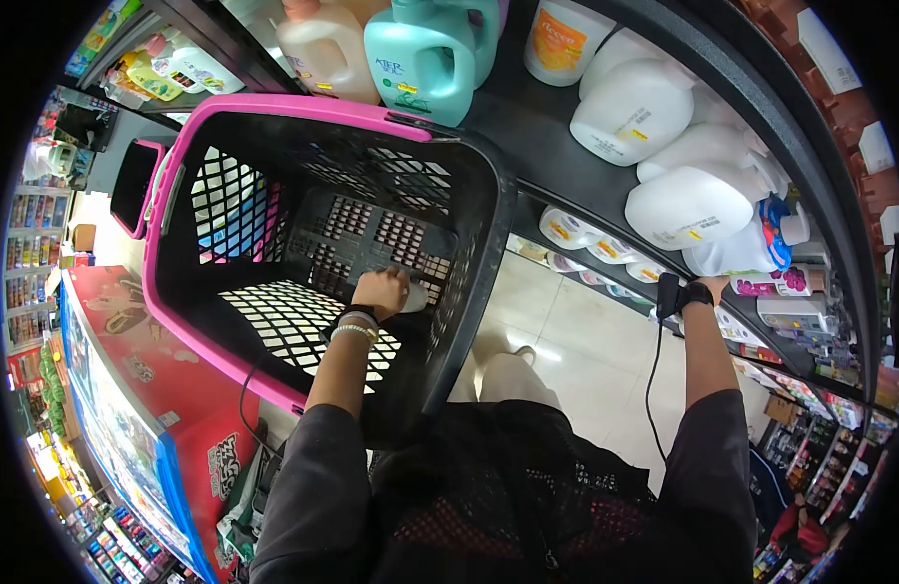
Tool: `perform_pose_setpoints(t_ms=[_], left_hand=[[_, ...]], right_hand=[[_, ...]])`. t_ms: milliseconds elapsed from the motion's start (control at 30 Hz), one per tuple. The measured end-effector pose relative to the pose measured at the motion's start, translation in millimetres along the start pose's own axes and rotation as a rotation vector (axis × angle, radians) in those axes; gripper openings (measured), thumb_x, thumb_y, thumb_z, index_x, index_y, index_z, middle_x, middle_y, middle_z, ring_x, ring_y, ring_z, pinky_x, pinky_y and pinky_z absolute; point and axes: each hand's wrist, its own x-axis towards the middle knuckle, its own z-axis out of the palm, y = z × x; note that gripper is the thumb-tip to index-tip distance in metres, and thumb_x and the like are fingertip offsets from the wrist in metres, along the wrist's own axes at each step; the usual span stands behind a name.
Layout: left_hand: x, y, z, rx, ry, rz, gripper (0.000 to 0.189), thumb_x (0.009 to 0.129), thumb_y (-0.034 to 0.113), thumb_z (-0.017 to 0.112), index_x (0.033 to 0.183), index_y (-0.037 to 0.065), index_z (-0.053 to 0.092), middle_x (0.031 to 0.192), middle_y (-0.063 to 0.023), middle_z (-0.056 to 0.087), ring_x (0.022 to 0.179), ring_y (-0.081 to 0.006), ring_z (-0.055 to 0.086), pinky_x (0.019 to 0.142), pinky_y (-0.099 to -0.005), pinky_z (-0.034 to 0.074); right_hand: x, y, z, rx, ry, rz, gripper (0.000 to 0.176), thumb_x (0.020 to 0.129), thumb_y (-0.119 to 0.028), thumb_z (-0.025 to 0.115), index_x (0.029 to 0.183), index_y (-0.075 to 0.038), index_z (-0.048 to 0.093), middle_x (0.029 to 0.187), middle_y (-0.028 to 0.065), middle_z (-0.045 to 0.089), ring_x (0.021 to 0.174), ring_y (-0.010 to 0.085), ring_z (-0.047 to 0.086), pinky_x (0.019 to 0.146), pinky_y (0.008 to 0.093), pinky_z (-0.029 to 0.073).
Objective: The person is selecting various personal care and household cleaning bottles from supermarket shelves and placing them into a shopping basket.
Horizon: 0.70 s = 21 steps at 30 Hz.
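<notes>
In the head view, the left hand (381, 290) has its grip closed on a white container (417, 296) at the bottom of the pink-rimmed shopping basket (303, 105). I think it is best to set the container down flat before releasing it. The right hand (714, 285) is by a flower-printed box (780, 282) on the shelf, and I cannot tell its grip.

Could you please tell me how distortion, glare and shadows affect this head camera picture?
Head view: strong fisheye bends the shelf into an arc and blackens the corners; the floor carries a glare patch; light through the basket mesh casts a grid beside the left hand; the right hand looks sharp.
</notes>
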Motion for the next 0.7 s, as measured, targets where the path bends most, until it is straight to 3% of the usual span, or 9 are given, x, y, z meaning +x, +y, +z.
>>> perform_pose_setpoints(t_ms=[133,200,300,367,467,567,600,667,700], left_hand=[[-0.4,-0.8,0.6,0.008,0.004,0.005,0.016,0.075,0.022,0.058,0.083,0.009,0.057,0.079,-0.0098,0.061,0.071,-0.0292,0.063,0.059,-0.0390,0.051],[-0.9,-2.0,3.1,0.002,0.020,0.015,0.016,0.075,0.022,0.058,0.083,0.009,0.057,0.079,-0.0097,0.061,0.071,-0.0291,0.063,0.059,-0.0390,0.051],[-1.0,-2.8,4.7,-0.003,0.045,0.025,0.015,0.075,0.022,0.058,0.082,0.009,0.057,0.078,-0.0095,0.060,0.070,-0.0289,0.063,0.059,-0.0387,0.051],[-0.8,-2.9,4.7,-0.002,0.052,0.024,0.015,0.075,0.022,0.058,0.082,0.009,0.057,0.077,-0.0094,0.060,0.070,-0.0287,0.063,0.059,-0.0385,0.051],[-1.0,-2.2,5.0,0.013,0.060,0.017,0.015,0.075,0.022,0.058,0.081,0.009,0.057,0.076,-0.0093,0.060,0.070,-0.0284,0.063,0.058,-0.0380,0.051],[-0.7,-2.4,6.2,0.016,0.052,0.015,0.014,0.075,0.022,0.058,0.081,0.009,0.057,0.075,-0.0091,0.060,0.070,-0.0283,0.063,0.058,-0.0377,0.051],[-0.9,-3.1,7.5,0.012,0.053,0.018,0.014,0.075,0.022,0.058,0.081,0.010,0.057,0.076,-0.0094,0.060,0.070,-0.0283,0.063,0.058,-0.0377,0.051],[-1.1,-3.6,8.2,0.010,0.051,0.025,0.014,0.075,0.022,0.057,0.081,0.010,0.057,0.076,-0.0096,0.060,0.070,-0.0283,0.063,0.058,-0.0377,0.052],[-1.1,-3.4,7.4,0.011,0.046,0.028,0.014,0.075,0.022,0.057,0.081,0.009,0.057,0.077,-0.0100,0.060,0.071,-0.0284,0.063,0.058,-0.0377,0.052]], right_hand=[[-2.2,-4.7,1.9,0.132,0.062,0.126,0.086,0.074,-0.067,0.049,0.113,0.009,0.054,0.115,0.0220,0.057,0.100,0.0358,0.056,0.088,0.0399,0.041],[-13.4,-6.9,-1.8,0.140,0.046,0.075,0.086,0.074,-0.067,0.051,0.112,0.010,0.054,0.115,0.0221,0.057,0.100,0.0355,0.056,0.087,0.0398,0.041],[-16.9,-7.1,-4.9,-0.029,0.008,-0.017,0.079,0.077,-0.064,0.049,0.118,0.003,0.052,0.116,0.0208,0.056,0.101,0.0348,0.056,0.087,0.0398,0.041],[-2.1,4.4,-0.7,-0.189,-0.025,-0.235,0.067,0.081,-0.060,0.047,0.125,-0.010,0.049,0.117,0.0195,0.055,0.102,0.0342,0.056,0.087,0.0399,0.042],[9.6,3.8,-1.0,-0.074,-0.092,-0.021,0.068,0.077,-0.053,0.057,0.134,-0.022,0.037,0.123,0.0168,0.052,0.101,0.0280,0.057,0.085,0.0374,0.044],[7.3,2.8,-0.8,-0.050,-0.074,-0.020,0.067,0.078,-0.055,0.054,0.134,-0.023,0.036,0.124,0.0173,0.052,0.101,0.0292,0.056,0.086,0.0375,0.043],[3.8,0.3,-0.9,-0.050,-0.074,-0.018,0.067,0.078,-0.055,0.054,0.134,-0.023,0.036,0.124,0.0173,0.052,0.101,0.0292,0.056,0.086,0.0375,0.043],[-4.8,-5.6,-0.9,0.083,0.014,0.126,0.072,0.079,-0.063,0.045,0.120,-0.004,0.053,0.117,0.0201,0.056,0.102,0.0340,0.056,0.087,0.0393,0.041],[9.7,3.0,4.5,0.084,0.015,0.129,0.072,0.079,-0.063,0.045,0.120,-0.004,0.053,0.117,0.0201,0.056,0.102,0.0340,0.056,0.087,0.0393,0.041]])
